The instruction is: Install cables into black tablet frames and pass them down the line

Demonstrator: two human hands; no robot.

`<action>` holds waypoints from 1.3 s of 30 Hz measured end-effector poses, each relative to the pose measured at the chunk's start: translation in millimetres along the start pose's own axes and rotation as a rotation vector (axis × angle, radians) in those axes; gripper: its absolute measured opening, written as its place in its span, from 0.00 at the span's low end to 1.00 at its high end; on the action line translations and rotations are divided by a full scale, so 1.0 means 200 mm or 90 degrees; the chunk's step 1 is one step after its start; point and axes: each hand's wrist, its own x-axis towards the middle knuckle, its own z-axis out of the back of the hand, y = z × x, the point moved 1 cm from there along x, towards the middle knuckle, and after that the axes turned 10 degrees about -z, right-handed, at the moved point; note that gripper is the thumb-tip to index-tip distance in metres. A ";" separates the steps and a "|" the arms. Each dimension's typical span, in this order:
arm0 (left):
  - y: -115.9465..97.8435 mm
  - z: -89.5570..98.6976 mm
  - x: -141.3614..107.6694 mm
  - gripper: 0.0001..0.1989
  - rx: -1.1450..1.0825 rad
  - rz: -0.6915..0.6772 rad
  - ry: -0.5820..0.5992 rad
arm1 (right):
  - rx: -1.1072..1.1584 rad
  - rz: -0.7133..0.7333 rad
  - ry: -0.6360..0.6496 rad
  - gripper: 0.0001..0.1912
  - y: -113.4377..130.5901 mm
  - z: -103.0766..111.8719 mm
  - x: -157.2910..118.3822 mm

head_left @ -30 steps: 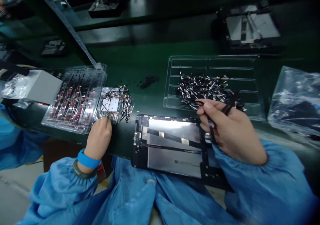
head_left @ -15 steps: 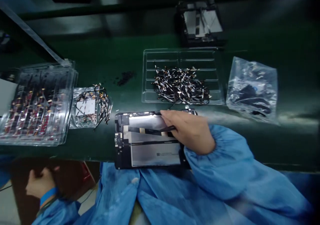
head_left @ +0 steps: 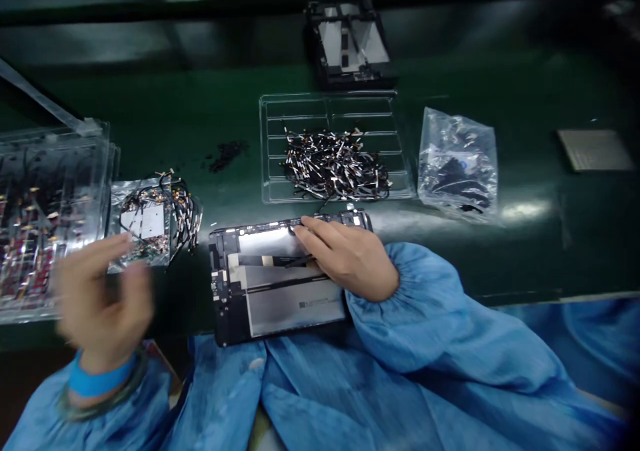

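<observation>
An opened tablet, its inside facing up, lies at the front edge of the green bench. My right hand rests over its right part, fingertips near the top edge. The fingers are closed around slim black tweezers, largely hidden under the hand. My left hand, blurred by motion, is raised left of the tablet with thumb and fingers apart and nothing visible in it. Near its fingers lie a bag of small parts and a bunch of thin black cables.
Behind the tablet, a clear tray holds a heap of short black cables. To its right is a plastic bag with dark parts. Stacked clear trays stand left. Further back are more opened devices.
My left hand has come up from below the bench edge towards the parts bag. The view has shifted right. My right hand stays on the tablet, its fingers lying flatter.
</observation>
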 end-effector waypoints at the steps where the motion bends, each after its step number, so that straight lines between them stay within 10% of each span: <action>1: -0.06 -0.06 0.07 0.10 -0.041 -0.117 0.043 | 0.001 -0.005 0.004 0.13 0.00 0.00 0.00; 3: -0.18 -0.18 0.18 0.09 -0.148 -0.350 0.167 | 0.000 -0.012 0.004 0.12 0.00 0.00 0.00; 8: -0.34 -0.38 0.30 0.11 -0.119 -0.463 0.313 | -0.003 -0.010 -0.016 0.13 0.00 -0.01 0.01; 39: -0.38 -0.40 0.29 0.18 0.033 -0.587 0.285 | -0.083 -0.047 -0.096 0.11 -0.07 0.04 -0.12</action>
